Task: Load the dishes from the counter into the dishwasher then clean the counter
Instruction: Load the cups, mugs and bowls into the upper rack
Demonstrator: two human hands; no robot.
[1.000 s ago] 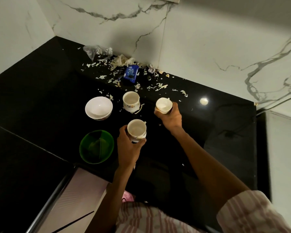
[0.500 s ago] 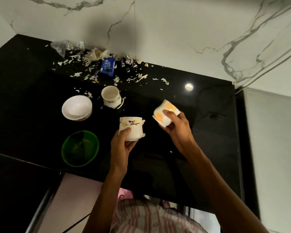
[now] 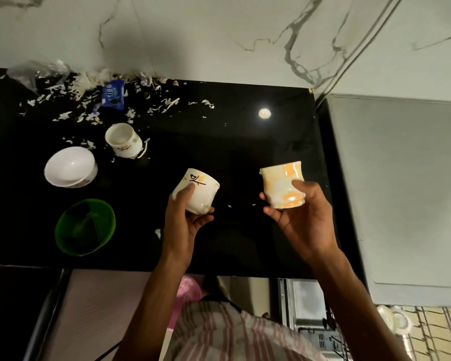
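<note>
Nearest the camera, a striped shirt [image 3: 227, 332] filled the bottom of the view, with part of an open dishwasher [image 3: 310, 321] showing at the lower right below the counter edge. Above the black counter [image 3: 245, 142], 2 hands each held 1 cup clear of the surface. The left hand [image 3: 185, 225] gripped a white cup with a bird design [image 3: 197, 190], thumb across its side and fingers curled under its base, the cup tilted with its rim pointing up and away. The right hand [image 3: 302, 220] gripped an orange-and-white cup [image 3: 283, 185], thumb on its near side and fingers wrapped beneath, and the cup also sat tilted. The 2 cups were apart, side by side.

On the counter to the left stood a green bowl [image 3: 85, 226], and just beyond it a white bowl [image 3: 71, 166]. Farther back, a third white cup [image 3: 123, 140] rested on the counter near the white bowl. Against the marble wall [image 3: 219, 35], scattered white scraps [image 3: 73, 100] lay around a blue wrapper [image 3: 112, 95], with crumpled clear plastic [image 3: 37, 72] in the far left corner.
</note>
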